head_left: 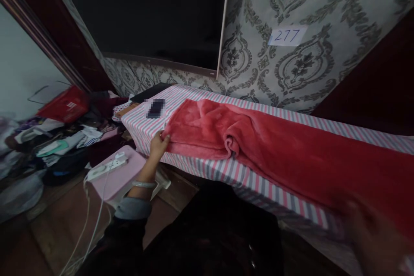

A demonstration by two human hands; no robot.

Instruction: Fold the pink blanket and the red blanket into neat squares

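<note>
A red fleece blanket (284, 151) lies lengthwise along a long surface draped in a striped cloth (210, 170). Its left part is bunched, with a curled fold near the front edge; the right part is flatter. My left hand (159, 145) pinches the blanket's left corner between thumb and fingers. At the lower right, my right hand (371, 224) is over the blanket's front edge, smeared by motion, so its fingers and any hold cannot be made out. A dark pixelated rectangle (155, 108) rests on the striped cloth left of the blanket.
A large dark television (155, 13) hangs on the patterned wall behind. At left, a power strip (108, 168) with trailing cords sits on a pink box (129, 172). Heaped clothes (67, 142) and a red basket (66, 105) lie beyond. A paper marked 277 (287, 35) is on the wall.
</note>
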